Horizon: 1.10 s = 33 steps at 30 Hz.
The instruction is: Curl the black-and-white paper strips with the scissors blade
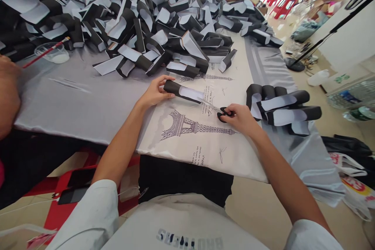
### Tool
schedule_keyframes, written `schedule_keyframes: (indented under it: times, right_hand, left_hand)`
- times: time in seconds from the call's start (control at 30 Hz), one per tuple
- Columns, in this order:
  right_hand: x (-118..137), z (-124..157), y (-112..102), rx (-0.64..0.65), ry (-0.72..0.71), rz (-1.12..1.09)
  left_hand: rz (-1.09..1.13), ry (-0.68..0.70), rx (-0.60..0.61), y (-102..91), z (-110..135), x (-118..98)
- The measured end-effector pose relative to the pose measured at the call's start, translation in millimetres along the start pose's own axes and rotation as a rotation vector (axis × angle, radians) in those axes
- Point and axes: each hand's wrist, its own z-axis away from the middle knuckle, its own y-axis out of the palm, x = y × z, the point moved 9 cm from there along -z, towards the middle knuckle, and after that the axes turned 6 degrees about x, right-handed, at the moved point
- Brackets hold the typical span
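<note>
My left hand [154, 92] grips the dark end of a black paper box [172, 87] whose long flap shows white inside. Scissors [225, 114] with black handles are held in my right hand [240, 117], fingers through the loops. Their blades point left and meet the right end of the box near its white flap; whether they are cutting cannot be made out. Beneath both hands lies a white cloth [181, 152] printed with Eiffel Towers. To the right of my right hand sits a small stack of similar black boxes [293, 114].
A large heap of black-and-white paper boxes [140, 19] covers the far side. At left, a person's arm [8, 93] is near a clear bowl [58, 54] with a red brush [43, 53] across it. Two people sit opposite. A black stand [295, 64] rises at right.
</note>
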Motion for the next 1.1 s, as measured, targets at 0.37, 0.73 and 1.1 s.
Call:
schedule_keyframes:
  times: [0.37, 0.73, 1.1]
  right_hand:
    - [0.7, 2.9, 3.8, 0.032, 0.019, -0.006]
    - [-2.5, 1.6, -0.3, 0.002, 0.048, -0.019]
    - [0.4, 1.8, 4.1, 0.023, 0.027, -0.035]
  left_hand:
    - [-0.029, 0.015, 0.014, 1.0, 0.0, -2.6]
    - [-0.022, 0.005, 0.012, -0.3, -0.4, -2.2]
    - [-0.029, -0.001, 0.021, 2.1, 0.3, -1.2]
